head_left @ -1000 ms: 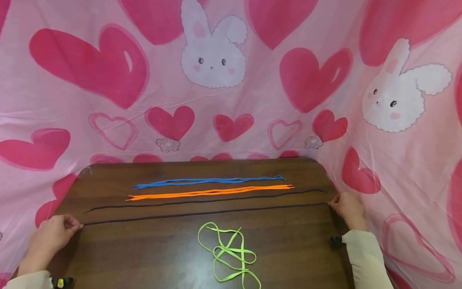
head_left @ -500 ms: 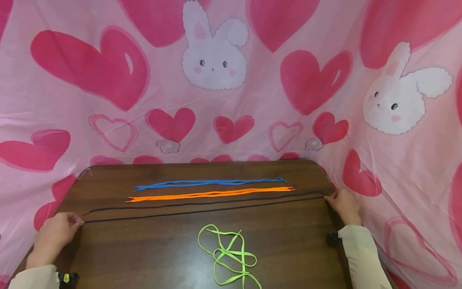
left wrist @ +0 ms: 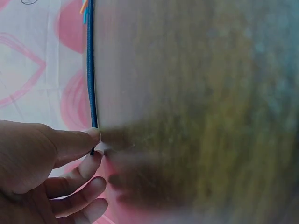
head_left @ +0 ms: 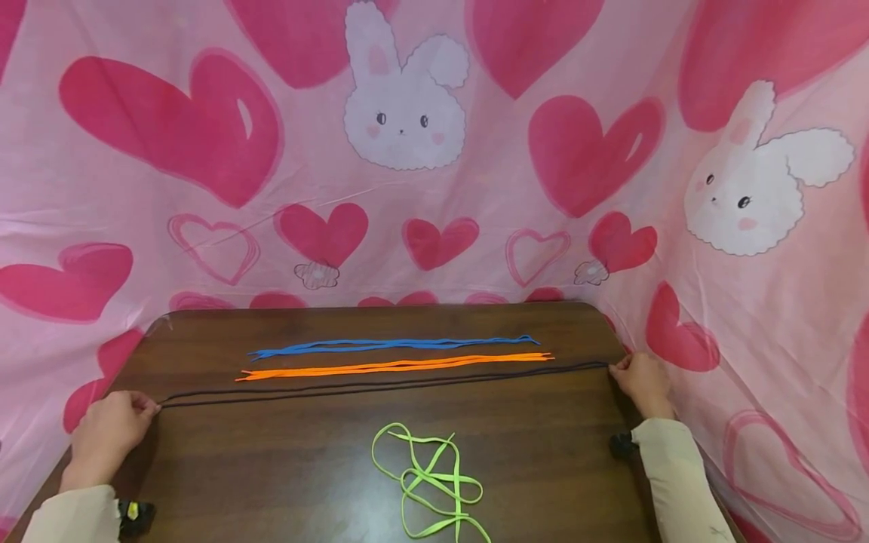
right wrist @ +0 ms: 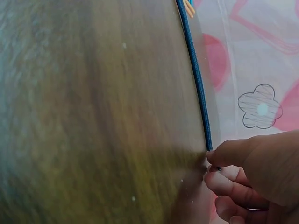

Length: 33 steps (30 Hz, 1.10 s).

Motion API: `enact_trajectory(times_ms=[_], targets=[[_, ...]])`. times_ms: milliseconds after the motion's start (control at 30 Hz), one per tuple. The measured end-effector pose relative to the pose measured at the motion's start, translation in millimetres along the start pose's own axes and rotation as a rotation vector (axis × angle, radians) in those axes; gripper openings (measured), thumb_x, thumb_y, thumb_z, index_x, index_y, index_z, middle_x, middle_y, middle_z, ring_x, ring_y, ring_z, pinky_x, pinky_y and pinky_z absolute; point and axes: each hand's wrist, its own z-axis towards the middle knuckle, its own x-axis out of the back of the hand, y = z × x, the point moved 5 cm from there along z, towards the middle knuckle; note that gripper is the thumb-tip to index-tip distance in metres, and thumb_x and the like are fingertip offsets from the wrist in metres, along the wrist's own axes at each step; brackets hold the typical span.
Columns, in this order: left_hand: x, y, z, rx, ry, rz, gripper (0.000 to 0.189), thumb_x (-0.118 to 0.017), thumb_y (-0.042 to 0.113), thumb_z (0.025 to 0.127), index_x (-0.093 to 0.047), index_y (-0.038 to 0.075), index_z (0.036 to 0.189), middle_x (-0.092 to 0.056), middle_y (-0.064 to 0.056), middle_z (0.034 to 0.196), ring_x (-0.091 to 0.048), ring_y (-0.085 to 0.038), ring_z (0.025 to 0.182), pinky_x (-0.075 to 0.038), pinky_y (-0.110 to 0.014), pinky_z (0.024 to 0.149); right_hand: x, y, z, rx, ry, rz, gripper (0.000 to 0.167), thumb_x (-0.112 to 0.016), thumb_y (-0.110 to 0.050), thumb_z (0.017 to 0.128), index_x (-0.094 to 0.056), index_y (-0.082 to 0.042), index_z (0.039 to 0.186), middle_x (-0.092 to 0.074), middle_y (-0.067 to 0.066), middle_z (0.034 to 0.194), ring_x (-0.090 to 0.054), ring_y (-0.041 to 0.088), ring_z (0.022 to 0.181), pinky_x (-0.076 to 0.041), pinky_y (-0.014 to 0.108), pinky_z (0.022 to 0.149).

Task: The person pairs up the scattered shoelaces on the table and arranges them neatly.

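A dark shoelace stretches nearly straight across the table between the two hands. My left hand pinches its left end between thumb and finger; the tip pokes out below the thumb in the left wrist view. At the other end, my right hand pinches the lace, its thumb on the cord. Just behind lies a second dark lace, almost parallel, the two converging toward the right. Farther back lie orange laces and blue laces, each laid lengthwise.
A yellow-green lace lies in loose loops at the front middle of the brown wooden table. Pink cloth with hearts and rabbits hangs behind and at the sides, close to the table's edges.
Both hands have moved away from the body with the stretched dark lace, bringing it up close beside the second dark lace. The blue, orange and yellow-green laces lie as before.
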Motion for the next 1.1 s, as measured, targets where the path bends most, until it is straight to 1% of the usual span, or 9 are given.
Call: enact_trajectory(times_ms=[167,367,633,800,900,967,1033,1067,1100], targets=[[-0.8,-0.2,2.2,0.009,-0.008,-0.002,0.013,-0.071,0.010,0.089,-0.071,0.000,0.080,-0.068,-0.025,0.077,-0.059,-0.054,0.069,-0.044,-0.058,0.053,-0.9,0.2,-0.3,-0.021,0.008,0.008,0.026,-0.070,-0.025,0.090,-0.075,-0.001,0.080,-0.069,0.018,0.074,-0.059,0.032,0.067,-0.042,0.042,0.055],[0.4,0.2,5.0,-0.002,-0.010,-0.005,0.011,-0.075,0.011,0.087,-0.074,0.001,0.082,-0.071,-0.024,0.080,-0.060,-0.055,0.072,-0.042,-0.054,0.051,-2.3,-0.2,-0.1,-0.034,-0.004,0.005,0.024,-0.068,-0.023,0.091,-0.073,-0.001,0.084,-0.069,0.021,0.078,-0.061,0.039,0.070,-0.047,0.050,0.058],[2.1,-1.0,7.7,0.022,-0.020,-0.016,0.015,-0.080,0.017,0.085,-0.077,0.002,0.087,-0.070,-0.031,0.088,-0.060,-0.056,0.075,-0.039,-0.049,0.048,-4.0,-0.9,-1.4,-0.029,0.014,0.018,0.023,-0.069,-0.021,0.091,-0.072,0.000,0.083,-0.069,0.022,0.078,-0.063,0.041,0.071,-0.047,0.052,0.058],[6.0,0.8,8.9,0.032,-0.002,-0.026,0.020,-0.081,0.020,0.086,-0.078,0.001,0.091,-0.069,-0.033,0.092,-0.060,-0.056,0.076,-0.039,-0.048,0.049,-3.2,-5.8,-3.4,-0.016,0.013,0.018,0.024,-0.068,-0.021,0.092,-0.072,0.002,0.090,-0.070,0.028,0.087,-0.064,0.048,0.078,-0.049,0.056,0.062],[12.5,9.5,10.4,0.012,0.055,-0.026,0.022,-0.080,0.019,0.086,-0.078,-0.001,0.092,-0.069,-0.033,0.088,-0.060,-0.058,0.076,-0.040,-0.047,0.049,2.0,-15.3,-5.8,0.016,0.051,-0.006,0.023,-0.067,-0.019,0.091,-0.069,0.004,0.087,-0.067,0.034,0.089,-0.063,0.055,0.080,-0.049,0.062,0.061],[15.9,21.8,11.5,-0.019,0.087,-0.048,0.024,-0.079,0.019,0.087,-0.077,-0.004,0.094,-0.069,-0.033,0.088,-0.061,-0.057,0.077,-0.042,-0.047,0.050,7.8,-27.3,-8.9,0.056,0.085,-0.031,0.022,-0.068,-0.016,0.090,-0.067,0.006,0.089,-0.066,0.036,0.091,-0.062,0.057,0.081,-0.049,0.064,0.061],[17.7,41.3,12.8,-0.078,0.106,-0.082,0.023,-0.078,0.016,0.088,-0.076,-0.006,0.095,-0.071,-0.032,0.087,-0.063,-0.051,0.073,-0.044,-0.043,0.050,14.3,-46.1,-12.7,0.105,0.113,-0.054,0.022,-0.068,-0.014,0.089,-0.067,0.007,0.094,-0.067,0.036,0.093,-0.062,0.057,0.082,-0.049,0.065,0.062],[17.6,54.1,13.3,-0.116,0.101,-0.100,0.023,-0.078,0.016,0.089,-0.077,-0.005,0.096,-0.072,-0.030,0.087,-0.065,-0.047,0.073,-0.045,-0.041,0.052,17.3,-58.0,-14.8,0.130,0.117,-0.059,0.024,-0.068,-0.014,0.089,-0.067,0.008,0.099,-0.068,0.035,0.096,-0.063,0.056,0.084,-0.050,0.065,0.064],[16.3,68.9,13.8,-0.156,0.080,-0.129,0.022,-0.078,0.015,0.089,-0.077,-0.005,0.097,-0.073,-0.028,0.088,-0.067,-0.040,0.073,-0.047,-0.038,0.054,20.1,-71.1,-17.2,0.154,0.115,-0.062,0.026,-0.068,-0.014,0.090,-0.067,0.007,0.104,-0.069,0.034,0.098,-0.064,0.054,0.084,-0.051,0.065,0.065]])
